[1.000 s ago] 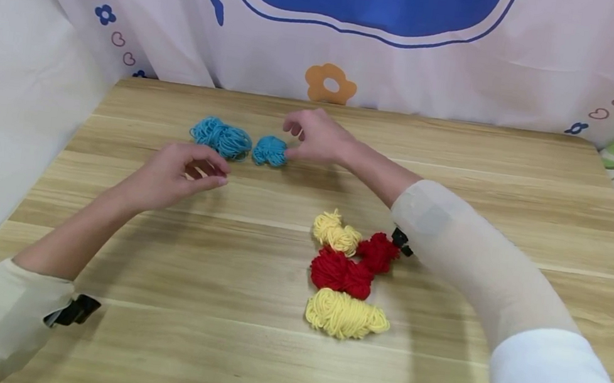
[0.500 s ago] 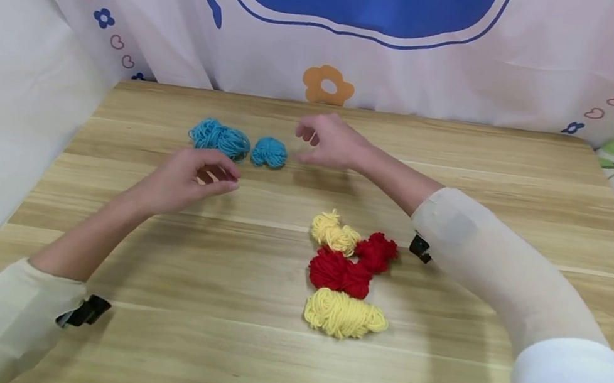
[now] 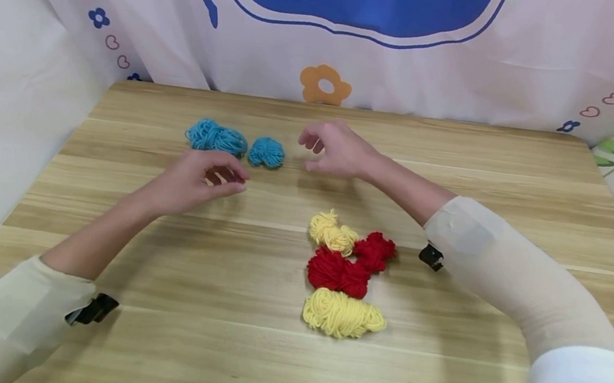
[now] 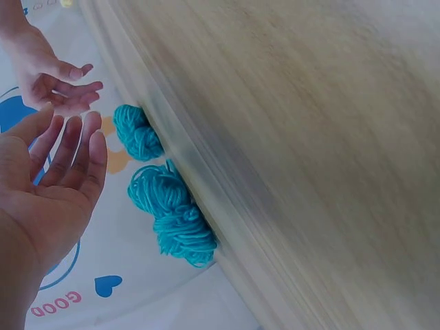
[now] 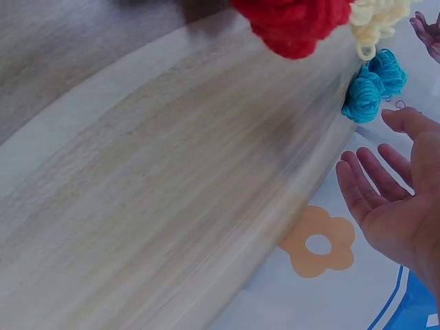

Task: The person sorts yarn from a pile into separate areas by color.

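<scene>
Two blue yarn bundles lie at the back left of the table: a larger bundle [image 3: 216,137] and, just right of it, a smaller bundle [image 3: 266,152]. My left hand [image 3: 200,180] hovers in front of the larger one, overlapping its lower edge in the head view. Its fingers are loosely bent with nothing in them, as the left wrist view of the hand [image 4: 58,172] also shows. To the right of the smaller bundle is my right hand [image 3: 340,150], a short gap away. In the right wrist view the right hand [image 5: 399,189] has relaxed fingers and an empty palm.
Nearer the middle of the wooden table [image 3: 182,341] sit a small yellow yarn bundle [image 3: 333,234], a small red bundle [image 3: 374,252], a larger red bundle [image 3: 337,273] and a larger yellow bundle [image 3: 343,315], close together. A printed cloth [image 3: 422,81] hangs behind the table's back edge.
My right hand has drawn away rightward from the smaller blue bundle, leaving a gap. My left hand has shifted slightly to the right. The yarn bundles stay in place on the table.
</scene>
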